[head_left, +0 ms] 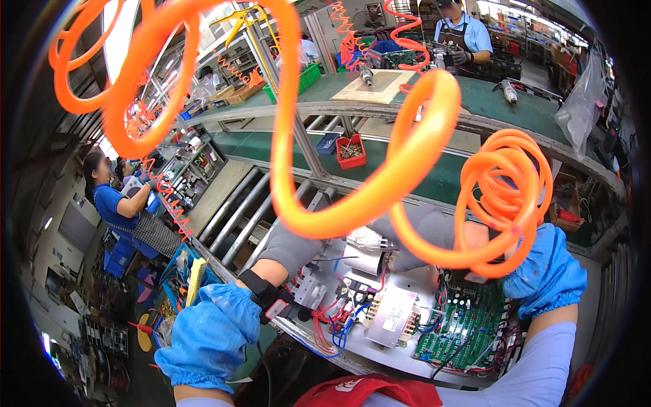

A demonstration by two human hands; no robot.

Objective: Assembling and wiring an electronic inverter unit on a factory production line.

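An opened metal chassis (pixel 369 349) lies in front of me, carrying a transformer (pixel 393 317), a green circuit board (pixel 468 319) and red and blue wires (pixel 332 332). My left hand (pixel 293 245), in a grey glove, reaches over its far left part; the orange hose hides the fingertips. My gloved right hand (pixel 427 234) is across from it, fingers curled at the rear end of a silver air screwdriver (pixel 369 239), seemingly gripping it. Below the tool stands a pale cylindrical part (pixel 363 260). The hose partly covers the right hand too.
A coiled orange air hose (pixel 291 197) hangs close across the view. Metal rollers (pixel 237 210) lie left of the chassis. Beyond are a red bin of screws (pixel 350 152) and a green bench (pixel 434 102). Co-workers stand at left (pixel 125 203) and far right (pixel 464 34).
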